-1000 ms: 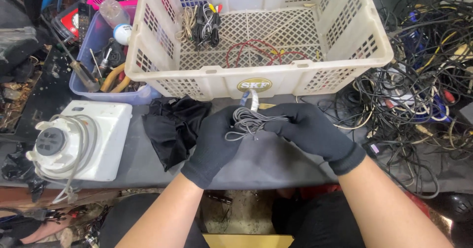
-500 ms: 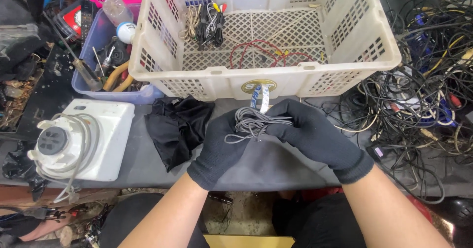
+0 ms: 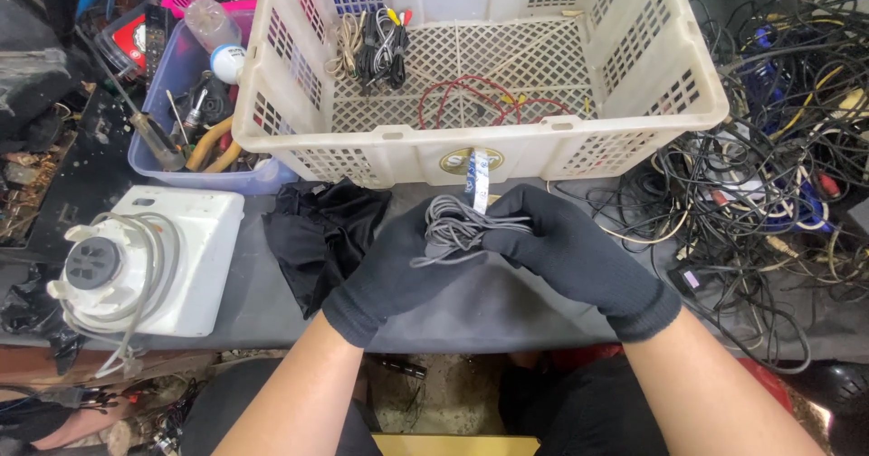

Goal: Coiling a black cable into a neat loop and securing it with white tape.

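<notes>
Both hands gloved in black, meeting over the dark table edge (image 3: 507, 316) just in front of the basket. Left hand (image 3: 394, 270) closed around a small coiled bundle of grey cable (image 3: 453, 228), fingers curled under it; loops of the coil show above the palm. Right hand (image 3: 570, 252) closed on the same bundle from the other side, fingertips pinching at its upper right. A strip of patterned tape (image 3: 478, 182) stands up from the top of the bundle, between the two hands. White lattice plastic basket (image 3: 471, 148) sits directly behind, holding a red wire (image 3: 462, 94) and a black cable bundle (image 3: 385, 48). Black cloth (image 3: 317, 234) lies just left of the left hand. White appliance (image 3: 149, 261) with its cord wrapped around it farther left. Large tangle of cables (image 3: 778, 175) at right, well apart from the hands.
</notes>
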